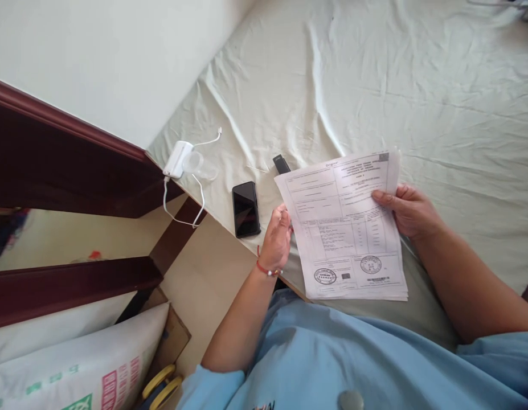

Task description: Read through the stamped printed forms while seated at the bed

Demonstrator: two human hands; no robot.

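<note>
A thin stack of printed paper sheets (344, 228) is held up in front of me, with a ruled form, a table and two round stamps on the top page. My right hand (411, 210) pinches the right edge, thumb on the front and fingers behind. At the left edge, my left hand (277, 239) is closed with curled fingers against the sheets, some fingertips hidden behind them. It wears a red beaded bracelet (270, 271). Left of the sheets lies a black smartphone (245, 209). A small black object (281, 164) sticks out past the papers' upper left corner.
The surface carries a wrinkled pale green cloth (272, 85). On its left corner sit a white device (178, 159) with a cable and a clear plastic piece (204, 166). Dark red wooden boards (76, 148) stand left, above white printed sacks (88, 359) and a yellow-rimmed spool (161, 387).
</note>
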